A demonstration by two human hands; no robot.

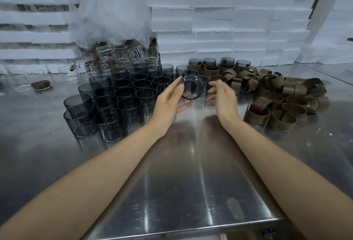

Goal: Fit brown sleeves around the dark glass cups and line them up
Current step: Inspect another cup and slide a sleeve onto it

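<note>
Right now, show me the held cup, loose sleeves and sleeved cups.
held cup [191, 88]: head view, round end.
loose sleeves [255, 118]: head view, near sleeve's wall.
sleeved cups [211, 70]: head view, brown sleeve.

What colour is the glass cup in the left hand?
The cup is see-through smoky grey, clearest in the head view.

1. A shiny steel bench with streaky reflections and a dull smear near its front edge.
2. White foam blocks stacked in a wall along the back.
3. White foam trays layered at the left, with clear glass between them.
4. Crumpled bubble wrap draped over clear graduated glasses, some tipped over.
5. Low clear dishes at the far left, and just beside them a brown lump.
</note>
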